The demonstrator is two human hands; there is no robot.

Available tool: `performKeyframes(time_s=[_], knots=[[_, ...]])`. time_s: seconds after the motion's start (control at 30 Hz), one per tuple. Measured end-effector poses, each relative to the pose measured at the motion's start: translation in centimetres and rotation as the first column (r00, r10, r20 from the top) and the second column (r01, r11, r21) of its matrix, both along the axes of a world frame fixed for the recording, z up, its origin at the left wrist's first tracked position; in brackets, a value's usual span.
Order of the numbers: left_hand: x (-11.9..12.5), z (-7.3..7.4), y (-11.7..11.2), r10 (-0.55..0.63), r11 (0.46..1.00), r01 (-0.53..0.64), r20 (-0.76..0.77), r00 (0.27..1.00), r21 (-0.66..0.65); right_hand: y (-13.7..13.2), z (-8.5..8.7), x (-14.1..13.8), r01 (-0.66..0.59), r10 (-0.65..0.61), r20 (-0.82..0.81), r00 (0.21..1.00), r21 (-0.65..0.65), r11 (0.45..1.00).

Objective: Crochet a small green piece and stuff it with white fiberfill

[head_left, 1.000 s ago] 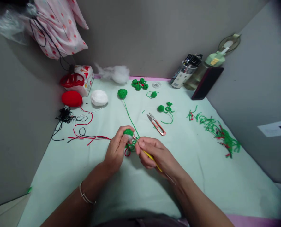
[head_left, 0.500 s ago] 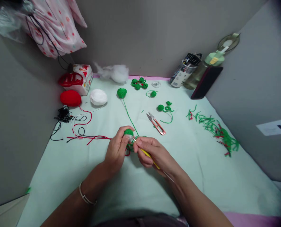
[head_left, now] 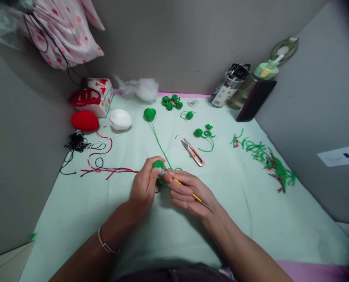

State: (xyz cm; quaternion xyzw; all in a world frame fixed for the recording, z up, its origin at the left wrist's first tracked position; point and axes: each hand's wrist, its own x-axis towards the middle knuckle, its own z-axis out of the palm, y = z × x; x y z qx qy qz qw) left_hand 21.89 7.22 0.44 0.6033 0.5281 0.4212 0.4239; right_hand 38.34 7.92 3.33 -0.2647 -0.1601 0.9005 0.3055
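Note:
My left hand [head_left: 143, 182] is closed on a small green crocheted piece [head_left: 158, 164] with white stuffing showing at its lower side. In my right hand [head_left: 190, 192] is a crochet hook [head_left: 196, 197] with a yellow grip, its metal tip touching or very near the white stuffing. Beneath the hands lie loops of green and red yarn, partly hidden by the fingers. A green strand runs from the fingers' area up to a green yarn ball [head_left: 149, 114]. Orange-handled thread snips [head_left: 193, 152] lie just beyond my right hand.
Red yarn [head_left: 85, 120], white yarn [head_left: 120, 119] and tangled black yarn [head_left: 78, 141] lie at left, near a box [head_left: 99, 98]. White fiberfill [head_left: 145, 90] and green crocheted pieces [head_left: 171, 102] sit at the back. Yarn scraps [head_left: 276, 168], a pen cup [head_left: 226, 90], a bottle [head_left: 245, 92] and a phone [head_left: 257, 101] are at right.
My right hand has turned, its fingers spreading more along the hook, and the hook lies at a flatter angle. My left hand keeps its hold on the green piece. The view has shifted slightly.

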Motion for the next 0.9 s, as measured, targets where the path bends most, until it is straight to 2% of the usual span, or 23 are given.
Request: performKeyframes(time_s=[0.23, 0.37, 0.43, 0.53, 0.63, 0.7, 0.8, 0.87, 0.9], knots=[[0.3, 0.5, -0.2, -0.015, 1.000, 0.015, 0.053, 0.999, -0.001, -0.1, 0.2, -0.1, 0.018, -0.018, -0.029, 0.999, -0.007, 1.000], [0.3, 0.5, -0.3, 0.013, 1.000, -0.012, 0.045, 0.999, -0.017, 0.0, 0.2, 0.0, 0.013, -0.013, 0.019, 1.000, 0.006, 1.000], [0.3, 0.5, -0.2, 0.028, 0.999, -0.027, 0.030, 0.999, -0.027, -0.2, 0.2, -0.2, 0.031, -0.035, 0.069, 0.997, 0.062, 0.998], [0.3, 0.7, 0.1, 0.048, 0.998, -0.048, 0.010, 0.999, -0.044, -0.9, 0.2, -0.9, 0.101, -0.152, 0.225, 0.962, 0.223, 0.970], [0.3, 1.0, 0.2, 0.052, 0.996, -0.050, 0.019, 0.998, -0.075, -2.0, 0.2, -1.5, 0.080, -0.306, 0.442, 0.843, 0.459, 0.885], [0.2, 1.3, 0.2, 0.041, 0.994, -0.036, 0.049, 0.998, -0.106, -2.6, 0.1, -1.6, -0.016, -0.398, 0.554, 0.731, 0.597, 0.802], [0.2, 1.4, 0.3, 0.012, 0.988, 0.007, 0.119, 0.993, -0.153, -3.0, 0.0, -1.8, -0.221, -0.516, 0.629, 0.582, 0.733, 0.644], [0.2, 1.0, 0.6, -0.010, 0.982, 0.041, 0.167, 0.986, -0.185, -3.2, 0.2, -2.0, -0.351, -0.594, 0.623, 0.509, 0.780, 0.518], [0.3, 0.7, 0.7, -0.022, 0.977, 0.061, 0.187, 0.982, -0.205, -3.3, 0.4, -2.2, -0.393, -0.627, 0.615, 0.478, 0.788, 0.474]])
